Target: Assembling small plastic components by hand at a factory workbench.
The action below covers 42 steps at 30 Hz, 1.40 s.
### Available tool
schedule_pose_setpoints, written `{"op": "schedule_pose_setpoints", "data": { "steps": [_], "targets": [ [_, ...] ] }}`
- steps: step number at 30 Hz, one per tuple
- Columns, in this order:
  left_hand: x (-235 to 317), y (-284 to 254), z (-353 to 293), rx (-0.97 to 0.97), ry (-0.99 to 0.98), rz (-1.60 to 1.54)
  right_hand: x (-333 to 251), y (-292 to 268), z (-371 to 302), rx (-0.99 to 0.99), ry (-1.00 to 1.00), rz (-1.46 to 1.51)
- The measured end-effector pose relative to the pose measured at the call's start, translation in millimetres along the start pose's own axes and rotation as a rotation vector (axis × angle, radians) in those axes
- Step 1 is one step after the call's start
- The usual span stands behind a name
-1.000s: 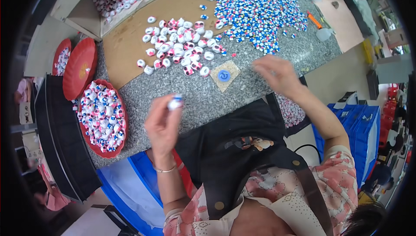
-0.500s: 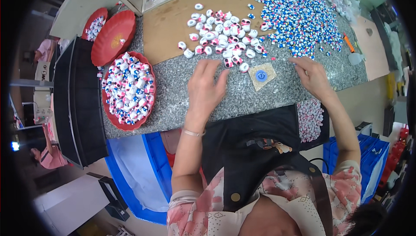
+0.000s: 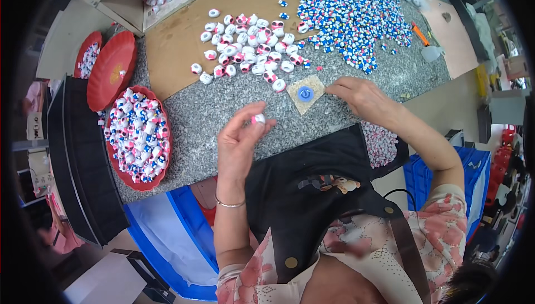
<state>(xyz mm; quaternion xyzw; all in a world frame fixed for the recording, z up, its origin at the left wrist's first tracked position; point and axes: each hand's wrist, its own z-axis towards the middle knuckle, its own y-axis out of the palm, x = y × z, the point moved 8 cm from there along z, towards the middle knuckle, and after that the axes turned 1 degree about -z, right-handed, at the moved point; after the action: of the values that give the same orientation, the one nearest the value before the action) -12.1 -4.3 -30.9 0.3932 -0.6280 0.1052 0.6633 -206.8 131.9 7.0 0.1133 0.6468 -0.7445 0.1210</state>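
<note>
My left hand (image 3: pixel 242 136) holds a small white-and-pink plastic piece (image 3: pixel 258 119) between thumb and fingers, above the near part of the stone worktop. My right hand (image 3: pixel 362 100) reaches in from the right with its fingertips pressed together, beside a speckled beige square pad (image 3: pixel 299 107). What those fingertips hold, if anything, is too small to make out. On the pad sits a round blue piece (image 3: pixel 305 93). Beyond my hands lies a loose heap of white-and-pink pieces (image 3: pixel 259 47), and farther right a large pile of small blue-and-white pieces (image 3: pixel 351 19).
A red scalloped bowl (image 3: pixel 165 159) full of mixed pieces stands at the left, with another red bowl (image 3: pixel 120 64) behind it. An orange-handled tool (image 3: pixel 420 34) lies at the far right. Cardboard (image 3: pixel 173 39) covers the back. Blue bins (image 3: pixel 161 237) stand below the worktop.
My left hand has drawn back toward me with a white-and-pink piece from the heap's near side. My right hand has moved from the blue-and-white pile toward the pad. The view has shifted.
</note>
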Motion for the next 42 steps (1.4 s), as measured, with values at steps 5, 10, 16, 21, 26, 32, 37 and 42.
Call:
{"op": "schedule_pose_setpoints", "data": {
  "steps": [5, 10, 16, 21, 26, 32, 37, 42],
  "targets": [
    [-24.5, 22.4, -11.5, -0.143, -0.113, -0.276, 4.8, -13.2, 6.6, -0.135, 0.071, 0.014],
    [-25.9, 35.0, -0.6, -0.066, -0.168, -0.348, 3.1, -16.3, 8.2, -0.133, 0.076, -0.014],
    [-22.3, 31.1, -8.2, -0.086, -0.132, -0.468, -1.4, -3.2, 12.6, -0.051, 0.0, -0.171],
    [-28.4, 10.4, -23.2, -0.048, -0.138, -0.432, 5.1, -1.2, 16.4, -0.078, 0.052, -0.139],
    [-27.8, 12.5, -14.0, -0.04, -0.121, -0.462, 13.3, -5.4, 30.0, 0.013, 0.048, -0.077],
    [-26.3, 9.6, -9.4, -0.037, -0.084, -0.269, -22.9, -17.1, 37.7, 0.046, 0.006, 0.116],
    [-19.4, 12.1, -6.1, 0.012, 0.016, -0.096, -41.8, 1.2, 54.5, -0.053, -0.097, -0.013],
    [-13.5, 10.8, -3.7, 0.049, 0.104, 0.05, -48.0, 6.7, 58.1, -0.129, -0.177, -0.104]
  ]
}}
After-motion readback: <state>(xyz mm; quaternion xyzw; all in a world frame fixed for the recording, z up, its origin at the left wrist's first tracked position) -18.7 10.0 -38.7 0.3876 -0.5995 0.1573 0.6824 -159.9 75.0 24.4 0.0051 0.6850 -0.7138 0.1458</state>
